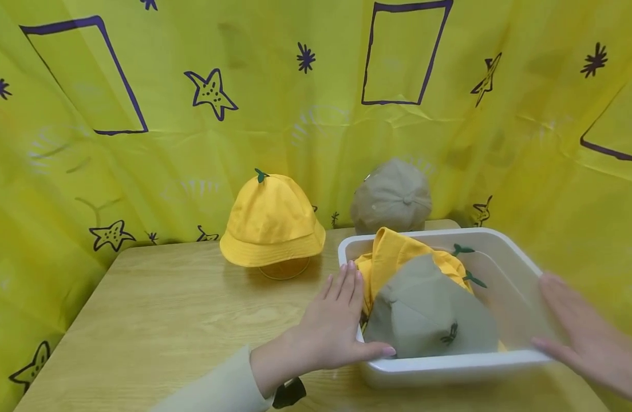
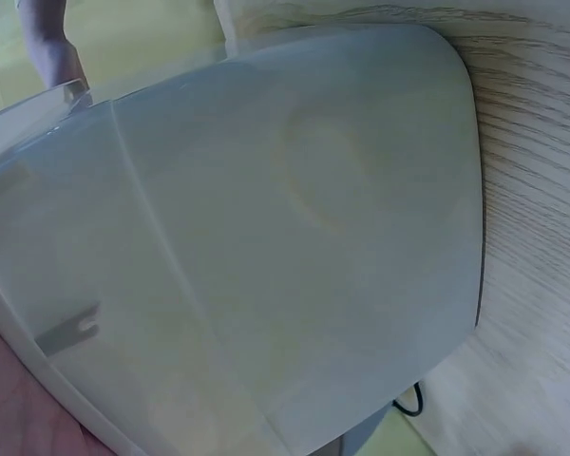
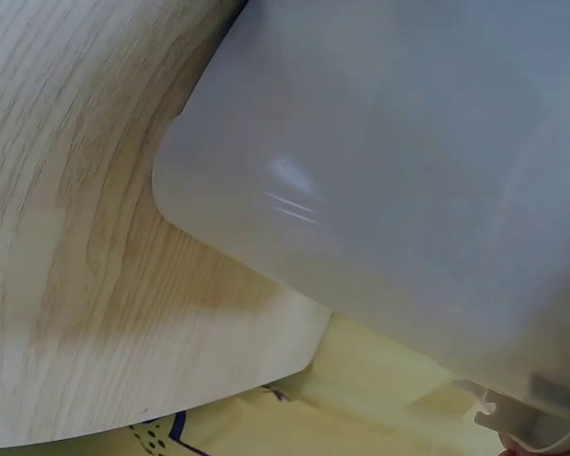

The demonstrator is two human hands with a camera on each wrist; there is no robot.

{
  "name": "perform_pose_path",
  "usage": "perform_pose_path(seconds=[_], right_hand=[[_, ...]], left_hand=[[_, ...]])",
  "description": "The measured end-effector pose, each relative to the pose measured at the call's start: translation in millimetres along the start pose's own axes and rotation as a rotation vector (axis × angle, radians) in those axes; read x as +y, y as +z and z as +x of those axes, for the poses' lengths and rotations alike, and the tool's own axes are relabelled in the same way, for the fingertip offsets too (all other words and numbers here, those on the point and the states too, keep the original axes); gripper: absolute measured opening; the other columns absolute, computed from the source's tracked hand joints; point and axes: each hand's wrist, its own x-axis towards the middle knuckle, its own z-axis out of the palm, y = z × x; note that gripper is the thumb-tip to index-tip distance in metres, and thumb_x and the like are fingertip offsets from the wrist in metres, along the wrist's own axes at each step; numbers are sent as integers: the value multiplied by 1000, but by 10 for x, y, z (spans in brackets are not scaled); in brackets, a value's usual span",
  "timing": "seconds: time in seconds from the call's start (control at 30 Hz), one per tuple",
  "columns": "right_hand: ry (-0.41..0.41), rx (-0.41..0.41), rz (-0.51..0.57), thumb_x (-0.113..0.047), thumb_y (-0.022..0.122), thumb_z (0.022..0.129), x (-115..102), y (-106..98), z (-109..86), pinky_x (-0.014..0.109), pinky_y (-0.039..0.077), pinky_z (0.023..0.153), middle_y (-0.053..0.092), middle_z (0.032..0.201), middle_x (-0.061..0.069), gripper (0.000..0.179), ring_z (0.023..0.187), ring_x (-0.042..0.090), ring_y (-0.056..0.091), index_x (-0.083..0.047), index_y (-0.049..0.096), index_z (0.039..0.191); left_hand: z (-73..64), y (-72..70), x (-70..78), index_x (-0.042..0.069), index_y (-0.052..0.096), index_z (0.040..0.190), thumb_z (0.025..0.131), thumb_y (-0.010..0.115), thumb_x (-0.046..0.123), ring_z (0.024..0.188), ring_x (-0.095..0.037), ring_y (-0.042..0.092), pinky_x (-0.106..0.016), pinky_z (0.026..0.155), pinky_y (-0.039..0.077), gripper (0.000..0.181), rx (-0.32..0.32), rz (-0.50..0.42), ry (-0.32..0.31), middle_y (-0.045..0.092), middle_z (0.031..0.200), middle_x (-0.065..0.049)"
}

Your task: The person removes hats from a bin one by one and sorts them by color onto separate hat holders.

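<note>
A white plastic bin (image 1: 450, 361) stands on the wooden table, holding a grey-green cap (image 1: 424, 309) on top of yellow hats (image 1: 398, 252) with green sprout tips. My left hand (image 1: 334, 323) rests on the bin's left rim, fingers straight and thumb along the front edge. Over at the right rim, my right hand (image 1: 579, 326) touches the bin with extended fingers, its thumb near the front corner. Both wrist views are mostly filled by the bin's outer wall, with only a bit of each hand at the frame's edge.
A yellow bucket hat (image 1: 272, 212) with a green sprout sits on a wire stand (image 1: 285, 277) left of the bin. Behind the bin is a khaki cap (image 1: 393, 194). A yellow patterned curtain (image 1: 275, 86) hangs around the wooden table (image 1: 192, 320).
</note>
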Motion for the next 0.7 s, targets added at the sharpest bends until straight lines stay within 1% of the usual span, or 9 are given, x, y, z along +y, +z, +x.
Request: perform_pose_path(seconds=[0.2, 0.47, 0.6, 0.7], right_hand=[[-17, -1, -14, -38, 53, 95, -68, 2, 59, 13, -8, 111, -8, 156, -12, 83, 141, -1, -11, -6, 2, 152], [21, -77, -45, -36, 58, 92, -149, 29, 130, 14, -12, 110, -12, 157, -5, 89, 141, 1, -16, -3, 0, 151], [49, -107, -44, -34, 60, 91, -184, 70, 130, 13, -14, 108, -13, 157, -3, 91, 140, 1, -18, -2, 0, 151], [56, -111, -35, -33, 61, 90, -212, 89, 130, 12, -14, 108, -13, 157, -4, 92, 140, 0, -18, -4, -1, 151]], left_hand=[[-78, -16, -52, -4, 9, 149, 79, 33, 82, 145, -31, -4, -43, 118, 9, 113, 10, -23, 5, -3, 156, -23], [-191, -11, -121, -7, 14, 148, 80, 35, 81, 145, -34, 3, -44, 117, 15, 113, 68, 8, -4, 5, 155, -26], [-235, -12, -160, -7, 13, 148, 80, 36, 81, 145, -35, 3, -45, 117, 15, 113, 71, 6, -3, 5, 155, -26], [-267, -7, -191, -6, 12, 148, 80, 36, 81, 145, -34, 2, -45, 117, 15, 113, 62, -13, -5, 4, 156, -25]])
